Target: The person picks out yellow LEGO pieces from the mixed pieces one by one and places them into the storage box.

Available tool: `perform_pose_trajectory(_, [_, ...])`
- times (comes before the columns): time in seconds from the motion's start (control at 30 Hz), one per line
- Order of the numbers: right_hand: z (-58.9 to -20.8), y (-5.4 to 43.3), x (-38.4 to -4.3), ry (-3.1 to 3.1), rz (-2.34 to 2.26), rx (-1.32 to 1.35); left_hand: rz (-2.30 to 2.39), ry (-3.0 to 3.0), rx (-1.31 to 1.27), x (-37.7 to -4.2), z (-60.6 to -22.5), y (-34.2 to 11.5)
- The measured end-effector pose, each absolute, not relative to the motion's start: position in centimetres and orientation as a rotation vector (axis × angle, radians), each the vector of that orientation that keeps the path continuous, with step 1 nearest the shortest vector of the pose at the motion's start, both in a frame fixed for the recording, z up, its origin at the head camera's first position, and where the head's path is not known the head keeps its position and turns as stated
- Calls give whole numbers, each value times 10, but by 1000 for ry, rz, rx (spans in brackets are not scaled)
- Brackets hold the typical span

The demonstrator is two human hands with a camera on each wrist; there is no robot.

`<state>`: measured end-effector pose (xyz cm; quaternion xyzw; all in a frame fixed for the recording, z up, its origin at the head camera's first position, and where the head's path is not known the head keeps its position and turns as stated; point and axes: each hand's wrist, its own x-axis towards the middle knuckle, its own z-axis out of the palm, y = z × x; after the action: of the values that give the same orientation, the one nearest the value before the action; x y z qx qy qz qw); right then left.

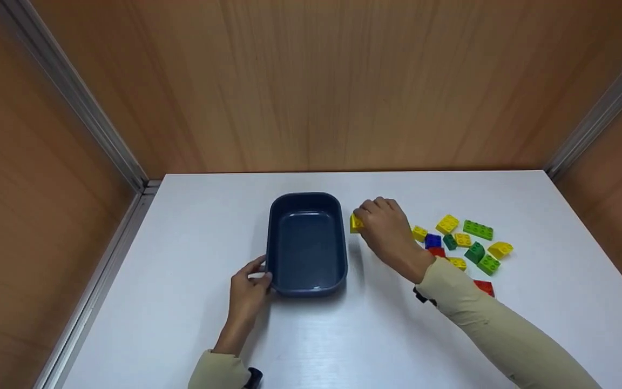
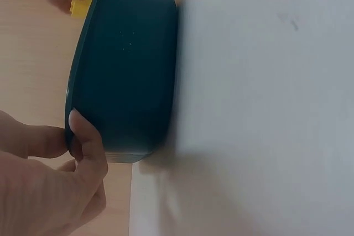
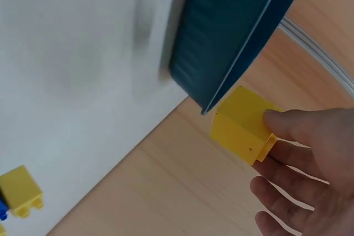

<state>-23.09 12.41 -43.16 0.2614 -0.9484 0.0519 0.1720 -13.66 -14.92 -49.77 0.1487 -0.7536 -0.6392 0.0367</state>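
A dark blue rectangular tub (image 1: 311, 289) stands on the white table. My left hand (image 1: 249, 292) pinches its rim at the near left side, thumb and fingers on either side of the edge in the left wrist view. Just right of the tub, my right hand (image 1: 386, 229) holds a yellow toy brick (image 3: 243, 122) between thumb and fingers. The brick is raised above the table, close beside the tub's right rim. Nothing lies inside the tub in the head view.
Several loose toy bricks lie to the right, among them a light green brick (image 1: 478, 229), a blue brick (image 1: 433, 241) and a red brick (image 1: 484, 287) partly behind the right sleeve. A wooden panel (image 1: 311, 86) rises along the table's far edge.
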Motion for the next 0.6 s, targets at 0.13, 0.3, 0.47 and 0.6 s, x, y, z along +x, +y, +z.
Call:
perform_pose_trajectory(0.13, [-429,111,-234,-2653,156,780,-1970,-2313,461,-136,-498,-150])
perform_pose_trajectory(0.3, [-428,97,-240,-2615,145,835,-1980,-2301,466,-136,-498,-150])
perform_pose_trajectory(0.47, [-428,84,-247,-2645,115,874,-2002,-2281,472,-136,-498,-150])
perform_pose_trajectory(0.6, [-429,74,-255,-2677,127,892,-2014,-2264,463,-136,-497,-150])
